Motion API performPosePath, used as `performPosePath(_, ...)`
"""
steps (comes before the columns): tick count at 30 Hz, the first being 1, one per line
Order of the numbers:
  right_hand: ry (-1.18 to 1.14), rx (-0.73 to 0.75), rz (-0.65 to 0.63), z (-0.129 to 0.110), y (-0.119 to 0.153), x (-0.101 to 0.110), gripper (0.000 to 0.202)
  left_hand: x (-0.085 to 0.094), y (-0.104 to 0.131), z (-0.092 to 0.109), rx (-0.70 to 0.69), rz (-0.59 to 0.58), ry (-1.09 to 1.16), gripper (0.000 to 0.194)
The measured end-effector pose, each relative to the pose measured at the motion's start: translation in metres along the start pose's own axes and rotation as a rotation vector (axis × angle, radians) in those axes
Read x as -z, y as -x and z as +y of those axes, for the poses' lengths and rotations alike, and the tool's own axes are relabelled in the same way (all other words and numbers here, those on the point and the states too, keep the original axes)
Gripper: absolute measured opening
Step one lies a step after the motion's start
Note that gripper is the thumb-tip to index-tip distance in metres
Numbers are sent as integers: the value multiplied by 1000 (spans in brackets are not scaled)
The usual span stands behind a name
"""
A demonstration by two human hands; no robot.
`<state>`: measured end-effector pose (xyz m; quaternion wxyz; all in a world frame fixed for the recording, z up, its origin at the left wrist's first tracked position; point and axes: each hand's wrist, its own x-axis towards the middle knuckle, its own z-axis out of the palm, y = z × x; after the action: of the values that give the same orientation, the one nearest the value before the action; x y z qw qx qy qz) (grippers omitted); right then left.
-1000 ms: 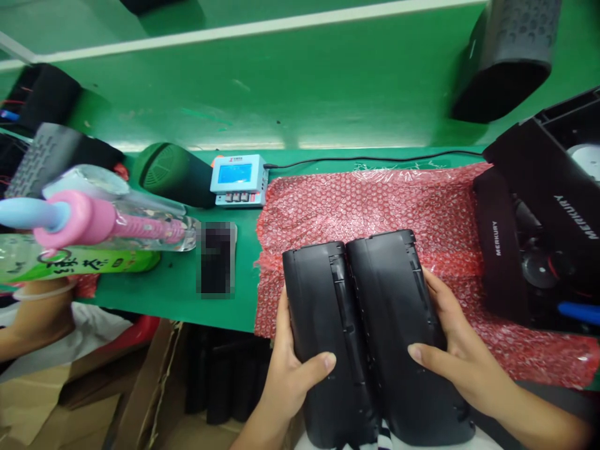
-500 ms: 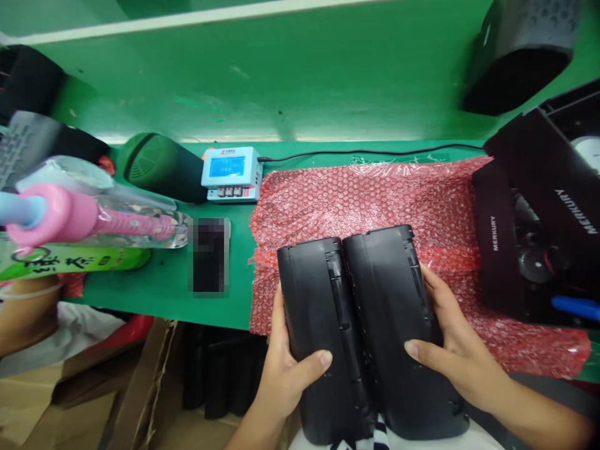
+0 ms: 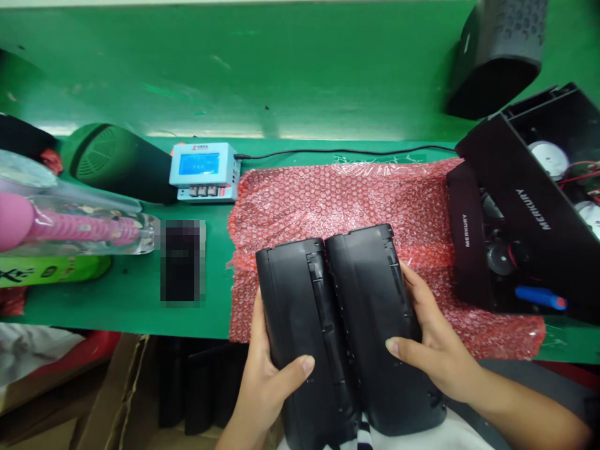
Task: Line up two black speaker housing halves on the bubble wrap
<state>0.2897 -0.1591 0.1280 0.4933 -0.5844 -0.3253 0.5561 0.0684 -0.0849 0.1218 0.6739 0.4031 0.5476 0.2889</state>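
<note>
I hold two black plastic shells side by side at the near edge of the green tabletop (image 3: 140, 306). My left hand (image 3: 262, 387) wraps the left shell (image 3: 295, 312) from its outer side, thumb laid across the face, the other fingers hidden behind it. My right hand (image 3: 435, 350) clasps the right shell (image 3: 370, 300) the same way, thumb pressed on the face and the fingers curled round the outer edge. The shells touch along their long inner edges, tilted slightly leftward, their far ends over a sheet of red bubble wrap (image 3: 351, 200) and their near ends toward my lap.

Left of the wrap lies a dark, blurred flat object (image 3: 182, 261) on the tabletop. Farther left rest a clear bottle with a pink part inside (image 3: 84, 226) and, just nearer, a green labelled bottle (image 3: 51, 270).

To the right, on the wrap's edge, stands an open black speaker housing marked MERKURY (image 3: 529, 206), with round drivers and wires showing inside and a blue pen-like item (image 3: 539, 297) lying at its near side.

Beyond the wrap sits a small pale-blue device with a lit screen (image 3: 204, 170), a black cable (image 3: 347, 150) running from it to the right. Beside it lies a green round-grilled speaker (image 3: 112, 161). At the far right, against the green back wall, a dark grey speaker (image 3: 499, 53) lies tilted.
</note>
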Motion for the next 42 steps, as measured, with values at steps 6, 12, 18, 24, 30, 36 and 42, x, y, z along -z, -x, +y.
performPosePath(6,-20,9,-10,-1,0,0,77,1,0,-1,2,-4,5,103)
performPosePath(12,-47,14,-9,-2,-1,-1,77,-7,1,7,33,25,24,105)
performPosePath(18,-46,-14,-3,-1,0,-2,75,-9,2,10,18,23,36,102)
performPosePath(24,-35,-12,2,-2,0,-2,75,-3,-1,4,-30,-29,31,99)
performPosePath(30,4,-3,11,-1,0,-1,74,-7,1,8,7,-20,72,101)
performPosePath(36,65,32,23,0,1,-2,73,0,0,0,-60,-78,65,100)
performPosePath(42,155,73,25,3,2,-3,74,1,-2,-6,-109,-73,73,98)
